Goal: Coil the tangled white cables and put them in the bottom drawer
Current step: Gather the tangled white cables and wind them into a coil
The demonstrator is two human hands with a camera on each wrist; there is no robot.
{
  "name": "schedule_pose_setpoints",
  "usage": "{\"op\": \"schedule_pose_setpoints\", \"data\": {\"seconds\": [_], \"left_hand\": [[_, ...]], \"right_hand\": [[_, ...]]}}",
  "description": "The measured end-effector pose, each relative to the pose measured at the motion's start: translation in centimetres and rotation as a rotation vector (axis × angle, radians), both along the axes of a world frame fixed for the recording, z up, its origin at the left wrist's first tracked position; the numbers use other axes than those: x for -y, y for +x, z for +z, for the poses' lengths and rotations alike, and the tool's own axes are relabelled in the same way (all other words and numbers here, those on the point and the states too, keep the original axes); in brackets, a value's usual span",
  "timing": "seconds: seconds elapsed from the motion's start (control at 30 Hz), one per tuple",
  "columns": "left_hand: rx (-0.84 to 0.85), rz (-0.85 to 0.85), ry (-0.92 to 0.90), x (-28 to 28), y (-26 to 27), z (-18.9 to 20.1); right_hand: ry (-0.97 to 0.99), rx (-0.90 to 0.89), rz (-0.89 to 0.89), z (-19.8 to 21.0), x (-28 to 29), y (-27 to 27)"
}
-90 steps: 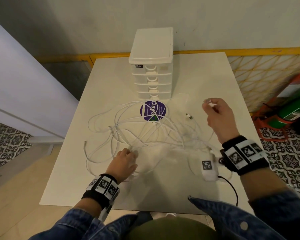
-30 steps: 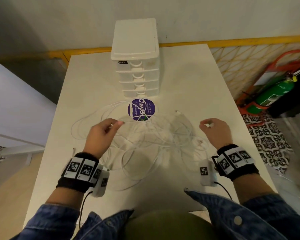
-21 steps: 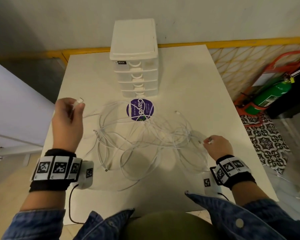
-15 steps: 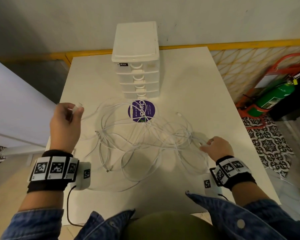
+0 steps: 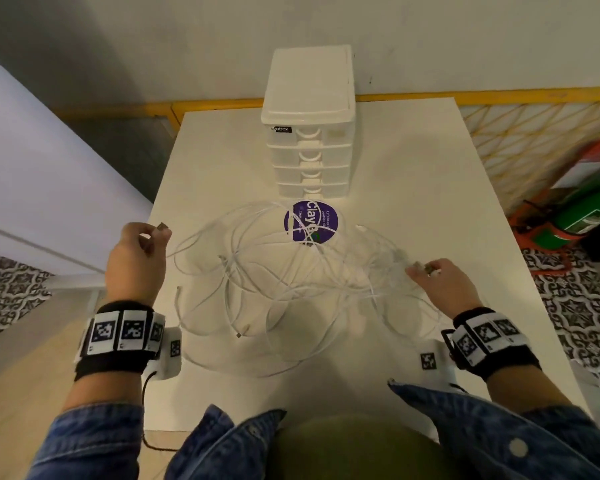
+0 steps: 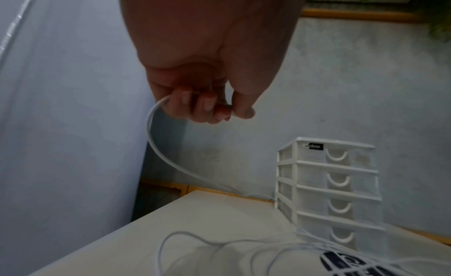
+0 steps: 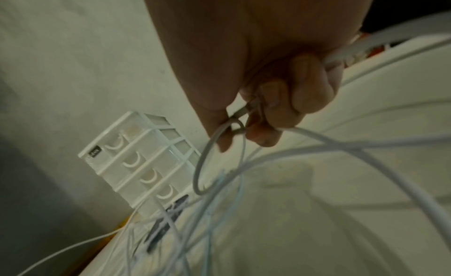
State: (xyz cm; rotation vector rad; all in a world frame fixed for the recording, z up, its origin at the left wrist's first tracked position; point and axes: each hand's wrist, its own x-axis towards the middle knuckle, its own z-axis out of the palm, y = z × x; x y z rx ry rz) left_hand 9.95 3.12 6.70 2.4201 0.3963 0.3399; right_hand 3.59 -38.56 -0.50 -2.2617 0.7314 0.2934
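Observation:
A tangle of thin white cables (image 5: pixel 291 285) sprawls across the middle of the white table (image 5: pixel 413 188). My left hand (image 5: pixel 136 261) is raised at the table's left edge and pinches one cable end, its plug (image 5: pixel 160 226) poking out above the fingers; in the left wrist view the cable (image 6: pixel 161 150) hangs from that hand (image 6: pixel 207 106) in a curve. My right hand (image 5: pixel 444 285) is low at the right of the tangle, its fingers (image 7: pixel 288 106) curled round another cable end with a metal plug (image 5: pixel 430 270). The white drawer unit (image 5: pixel 310 133) stands at the back, all drawers closed, the bottom drawer (image 5: pixel 312 191) lowest.
A round purple sticker (image 5: pixel 310 221) lies on the table under the cables, just before the drawer unit. A yellow lattice rail (image 5: pixel 534 133) and a green extinguisher (image 5: pixel 582 213) are on the right. A pale wall panel (image 5: pixel 49 188) borders the left.
My left hand lifted a cable end out of the tangle and carried it to the left edge. My right hand sank toward the table on the right, still holding its cable end.

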Motion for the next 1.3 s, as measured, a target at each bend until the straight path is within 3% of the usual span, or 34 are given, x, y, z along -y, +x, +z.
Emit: {"op": "schedule_pose_setpoints", "data": {"seconds": [0.13, 0.2, 0.33, 0.53, 0.63, 0.73, 0.87, 0.97, 1.03, 1.1, 1.2, 1.3], "left_hand": [[-0.015, 0.087, -0.077, -0.9, -0.7, -0.7], [-0.068, 0.025, -0.088, -0.5, -0.7, -1.6], [-0.261, -0.096, 0.076, 0.0, -0.8, -4.6], [-0.583, -0.221, 0.112, -0.4, -1.7, -8.0], [-0.738, -0.289, 0.118, -0.2, -2.3, -9.7], [-0.690, -0.222, 0.172, -1.3, -2.0, -9.6], [-0.562, -0.090, 0.140, -3.7, -1.2, -8.2], [-0.506, -0.122, 0.057, -2.3, -1.1, -6.3], [-0.374, -0.140, 0.017, -0.2, -0.7, -4.5], [-0.208, -0.176, 0.039, 1.9, 0.3, -2.6], [-0.090, -0.266, 0.097, 5.4, 2.6, -1.0], [-0.197, -0.410, 0.106, 9.4, 4.9, -1.9]], "right_hand": [[-0.129, 0.148, 0.152, 3.9, -1.5, 1.8], [-0.201, 0.226, 0.236, 5.4, -2.3, 2.7], [-0.274, 0.200, 0.379, 6.8, -3.3, 4.0], [-0.348, 0.280, 0.281, 5.6, -3.1, 4.2], [-0.391, 0.451, 0.191, 5.8, -2.6, 4.3], [-0.412, 0.525, 0.097, 6.1, -1.3, 4.5], [-0.394, 0.461, 0.075, 5.6, -0.4, 3.8], [-0.364, 0.289, 0.187, 4.6, -0.4, 3.5], [-0.280, 0.118, 0.284, 4.3, -0.6, 3.4], [-0.228, 0.067, 0.341, 4.2, -1.1, 3.2], [-0.217, 0.305, 0.358, 4.4, -2.6, 2.5], [-0.226, 0.494, 0.359, 4.7, -3.3, 2.5]]}}
